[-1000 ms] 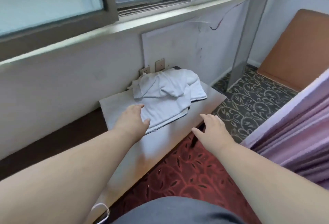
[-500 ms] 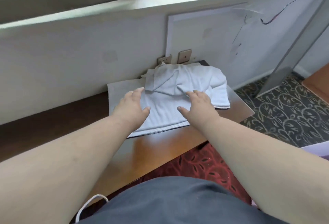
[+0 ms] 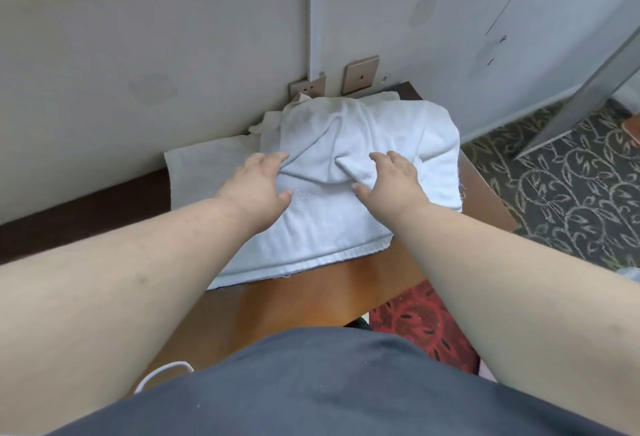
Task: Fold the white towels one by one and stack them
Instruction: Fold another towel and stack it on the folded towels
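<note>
Pale walls and two brass socket plates (image 3: 360, 74) back a low wooden table (image 3: 311, 291) pushed into the corner of a carpeted room, where a heap of white towels (image 3: 363, 144) waits to be folded. A person leans over the table, both arms stretched toward the heap, which sits at the far end against the wall. The left hand (image 3: 258, 186) rests on the left side of the crumpled top towel, fingers loosely spread and touching the cloth, thumb apart from them; it appears to gather the fabric rather than clamp it. The right hand (image 3: 391, 181) curls over a raised fold on the right, fingers bent around the ridge as if pinching it up. Beneath lies a flatter towel (image 3: 311, 227) spread toward the near edge, with another sheet of white cloth (image 3: 204, 165) under it on the left. The two-handed hold, one hand at each side, suggests the top towel is about to be lifted clear and shaken out, the first step before any folding or stacking.
</note>
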`<action>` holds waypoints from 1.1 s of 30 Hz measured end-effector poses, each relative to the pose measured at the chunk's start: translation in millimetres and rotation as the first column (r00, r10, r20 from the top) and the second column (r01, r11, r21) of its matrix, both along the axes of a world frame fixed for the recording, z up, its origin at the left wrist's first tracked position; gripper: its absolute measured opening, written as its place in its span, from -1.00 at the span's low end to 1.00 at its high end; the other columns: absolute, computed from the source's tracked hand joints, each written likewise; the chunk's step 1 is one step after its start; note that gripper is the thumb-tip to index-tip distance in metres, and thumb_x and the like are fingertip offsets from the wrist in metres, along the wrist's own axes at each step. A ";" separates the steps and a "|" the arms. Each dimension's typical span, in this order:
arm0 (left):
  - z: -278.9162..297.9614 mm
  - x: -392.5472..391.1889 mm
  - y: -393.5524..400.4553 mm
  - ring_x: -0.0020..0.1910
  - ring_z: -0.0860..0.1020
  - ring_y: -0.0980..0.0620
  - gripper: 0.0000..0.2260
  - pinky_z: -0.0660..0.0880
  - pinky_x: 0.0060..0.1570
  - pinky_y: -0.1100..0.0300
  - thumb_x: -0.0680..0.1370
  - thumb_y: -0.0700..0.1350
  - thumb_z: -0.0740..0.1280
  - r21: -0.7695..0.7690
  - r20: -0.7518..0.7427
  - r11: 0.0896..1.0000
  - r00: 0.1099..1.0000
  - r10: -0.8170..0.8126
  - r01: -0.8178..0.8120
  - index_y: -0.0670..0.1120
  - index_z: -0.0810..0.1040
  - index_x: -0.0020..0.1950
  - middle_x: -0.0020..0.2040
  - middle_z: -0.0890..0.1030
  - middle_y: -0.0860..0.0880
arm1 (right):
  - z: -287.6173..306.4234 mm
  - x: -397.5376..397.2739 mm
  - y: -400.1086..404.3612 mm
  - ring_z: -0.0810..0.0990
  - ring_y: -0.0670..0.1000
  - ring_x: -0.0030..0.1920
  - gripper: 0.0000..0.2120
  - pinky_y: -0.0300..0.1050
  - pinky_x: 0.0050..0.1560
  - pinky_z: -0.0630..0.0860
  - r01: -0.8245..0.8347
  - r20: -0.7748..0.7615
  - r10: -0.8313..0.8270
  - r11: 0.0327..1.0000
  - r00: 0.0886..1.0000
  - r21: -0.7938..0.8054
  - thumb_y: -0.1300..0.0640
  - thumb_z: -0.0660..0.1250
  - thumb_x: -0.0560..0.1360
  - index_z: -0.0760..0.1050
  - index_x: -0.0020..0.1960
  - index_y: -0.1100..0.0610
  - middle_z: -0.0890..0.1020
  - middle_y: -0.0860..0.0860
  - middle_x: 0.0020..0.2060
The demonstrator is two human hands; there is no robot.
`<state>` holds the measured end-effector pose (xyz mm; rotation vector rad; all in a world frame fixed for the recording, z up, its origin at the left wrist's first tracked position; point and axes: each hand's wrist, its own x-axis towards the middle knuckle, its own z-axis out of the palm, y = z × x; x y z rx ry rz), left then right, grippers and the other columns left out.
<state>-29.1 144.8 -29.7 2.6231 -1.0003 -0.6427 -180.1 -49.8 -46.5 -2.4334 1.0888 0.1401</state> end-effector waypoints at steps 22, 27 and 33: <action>-46.4 19.4 -155.2 0.08 0.47 -0.13 -0.81 0.37 -0.03 0.09 0.65 0.02 0.16 -0.101 0.046 0.846 0.847 0.530 -0.524 -0.03 0.50 0.10 0.10 0.51 -0.09 | -45.0 67.1 -90.8 0.34 0.13 0.33 -0.63 -0.24 0.28 0.20 -0.316 0.409 0.204 0.921 0.889 0.227 0.07 0.37 0.49 0.49 0.28 0.09 0.38 0.10 0.30; -1.4 -4.3 -139.6 -0.26 0.48 0.08 -0.87 0.36 -0.34 0.20 0.62 0.08 0.13 -0.303 -0.525 0.403 0.504 0.686 -0.864 0.06 0.39 0.00 -0.21 0.54 0.06 | -10.2 80.7 -60.8 0.24 -0.10 0.43 -0.51 -0.29 0.27 0.29 -0.506 0.554 0.289 0.813 0.781 0.288 0.00 0.38 0.43 0.41 0.33 0.01 0.18 -0.01 0.52; 57.7 -19.6 -73.5 -0.29 0.59 0.16 -0.69 0.48 -0.43 0.25 0.51 0.34 0.18 -0.399 -0.570 0.241 0.445 0.691 -0.885 0.13 0.39 0.00 -0.22 0.59 0.19 | 32.4 94.5 23.9 0.54 -0.12 0.16 -0.61 -0.10 0.06 0.59 -0.658 0.751 0.235 0.678 0.617 0.328 0.03 0.48 0.38 0.46 0.16 -0.13 0.36 -0.14 0.22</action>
